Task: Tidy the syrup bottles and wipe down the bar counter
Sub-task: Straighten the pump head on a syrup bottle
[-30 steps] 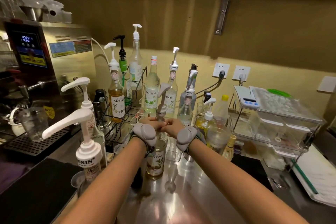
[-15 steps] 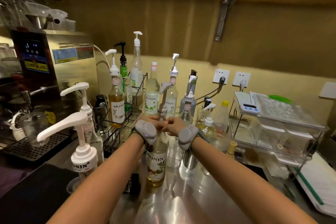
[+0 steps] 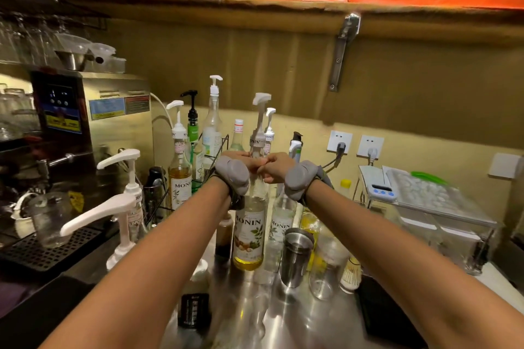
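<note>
Head view. Both hands meet at the neck of a Monin syrup bottle [image 3: 249,232] near the centre of the frame: the left hand [image 3: 236,160] closes around the neck from the 9 o'clock side, and the right hand [image 3: 276,167] pinches it from the 3 o'clock side, just below the white pump head [image 3: 261,99]. Each wrist carries a grey band. The bottle stands upright with a shallow layer of yellow syrup at its base; whether that base rests on the steel bar counter [image 3: 297,320] or hangs just above it cannot be told. At 3 o'clock of the bottle stand a second Monin bottle [image 3: 280,224] and a steel cup [image 3: 296,255], close beside it. At 11 o'clock, a wire rack [image 3: 218,147] holds further pump bottles against the wall. At 9 o'clock, two large white pump dispensers [image 3: 124,207] stand before the coffee machine [image 3: 93,122]. At 3 o'clock, farther off, a clear lidded box [image 3: 442,207] sits on a stand. Judged progress: early. Bottles are scattered across the counter, no cloth is visible, and wiping appears not yet begun.
</note>
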